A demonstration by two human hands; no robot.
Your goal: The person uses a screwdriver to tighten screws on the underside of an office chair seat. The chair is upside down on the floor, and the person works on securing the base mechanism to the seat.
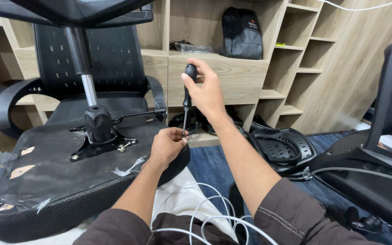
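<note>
Behind my work, a black backpack (242,32) sits in the wooden shelving (296,50). A perforated black chair part (281,147) lies on the blue carpet (214,165), and white cables (205,213) loop across my lap

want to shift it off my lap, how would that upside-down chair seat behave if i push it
Probably heavy and awkward: the upturned seat carries a metal mechanism plate and gas column. Likely top-heavy, since a base sits atop the column, so it may tip. Its padded edge looks soft; the torn underside fabric could snag.
</note>
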